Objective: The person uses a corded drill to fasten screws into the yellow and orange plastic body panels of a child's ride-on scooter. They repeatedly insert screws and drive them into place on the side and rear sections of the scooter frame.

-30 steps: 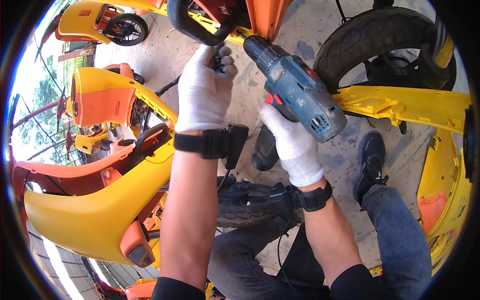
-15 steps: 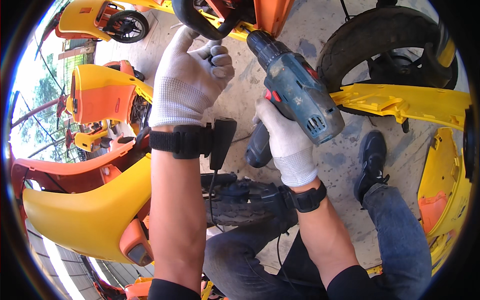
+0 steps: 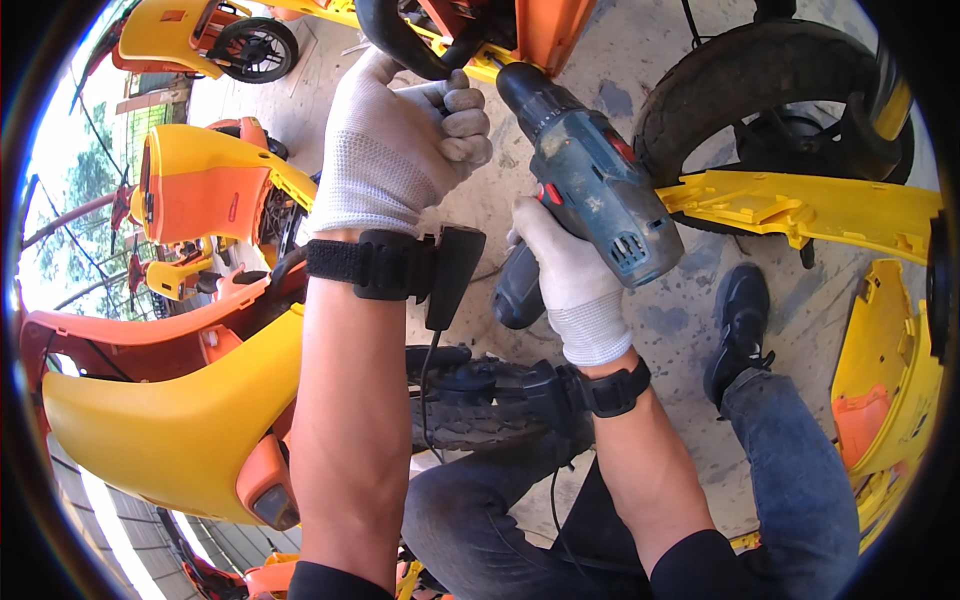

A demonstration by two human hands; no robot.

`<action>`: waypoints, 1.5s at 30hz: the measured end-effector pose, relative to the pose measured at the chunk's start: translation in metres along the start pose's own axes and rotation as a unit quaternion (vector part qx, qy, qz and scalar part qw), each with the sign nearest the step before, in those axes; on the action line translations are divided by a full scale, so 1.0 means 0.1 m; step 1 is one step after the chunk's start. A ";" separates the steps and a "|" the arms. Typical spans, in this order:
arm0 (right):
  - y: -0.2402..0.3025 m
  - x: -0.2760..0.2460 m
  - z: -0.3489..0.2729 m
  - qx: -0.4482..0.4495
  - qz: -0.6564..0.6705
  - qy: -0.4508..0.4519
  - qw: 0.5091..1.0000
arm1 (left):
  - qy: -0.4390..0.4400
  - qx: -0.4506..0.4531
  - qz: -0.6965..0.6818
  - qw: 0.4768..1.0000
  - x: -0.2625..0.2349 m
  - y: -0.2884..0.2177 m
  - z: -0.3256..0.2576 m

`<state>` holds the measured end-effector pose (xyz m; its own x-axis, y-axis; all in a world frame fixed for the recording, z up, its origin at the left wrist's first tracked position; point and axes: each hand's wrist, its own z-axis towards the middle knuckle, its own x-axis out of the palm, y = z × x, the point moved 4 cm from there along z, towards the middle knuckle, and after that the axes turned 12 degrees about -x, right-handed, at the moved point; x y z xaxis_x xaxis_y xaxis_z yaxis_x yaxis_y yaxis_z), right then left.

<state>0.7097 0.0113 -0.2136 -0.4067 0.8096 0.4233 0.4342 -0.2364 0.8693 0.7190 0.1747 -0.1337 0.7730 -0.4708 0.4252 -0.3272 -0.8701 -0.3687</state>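
Observation:
My right hand (image 3: 570,255), in a white knit glove, is closed round the grip of a blue-grey cordless drill (image 3: 600,190). The drill's black chuck points up and left, its tip end at the yellow bracket (image 3: 480,68) under an orange panel (image 3: 553,35). My left hand (image 3: 400,135), gloved the same way, has its fingers curled just below a black curved tube (image 3: 385,35). The thumb side is up against that tube. Whatever those fingers may hold is hidden.
Right of the drill stands a large black tyre (image 3: 690,110) with a yellow plastic strip (image 3: 800,205) beside it. A yellow body panel (image 3: 150,440) with a lamp lies at left. Below my hands is another knobbly tyre (image 3: 470,425). Further yellow-orange vehicles stand behind.
My left hand has shifted a little to the right, its fingers more tightly curled. The drill has moved only slightly, its chuck still at the yellow bracket.

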 end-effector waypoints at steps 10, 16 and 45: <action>0.01 -0.03 0.00 -0.061 -0.101 0.077 0.990 | -0.048 0.032 -0.010 0.998 0.05 0.03 -0.01; 0.02 -0.02 0.02 -0.107 -0.151 0.078 0.980 | -0.046 0.027 -0.009 0.999 0.05 0.03 0.00; 0.24 -0.20 0.07 -0.169 -0.107 0.031 0.979 | -0.049 0.070 -0.021 0.996 -0.11 0.26 -0.27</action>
<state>0.7335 -0.0065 -0.2028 -0.5114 0.8284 0.2283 0.0465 -0.2385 0.9700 0.6878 0.1534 -0.1259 0.8361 -0.4114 0.3628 -0.2194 -0.8570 -0.4662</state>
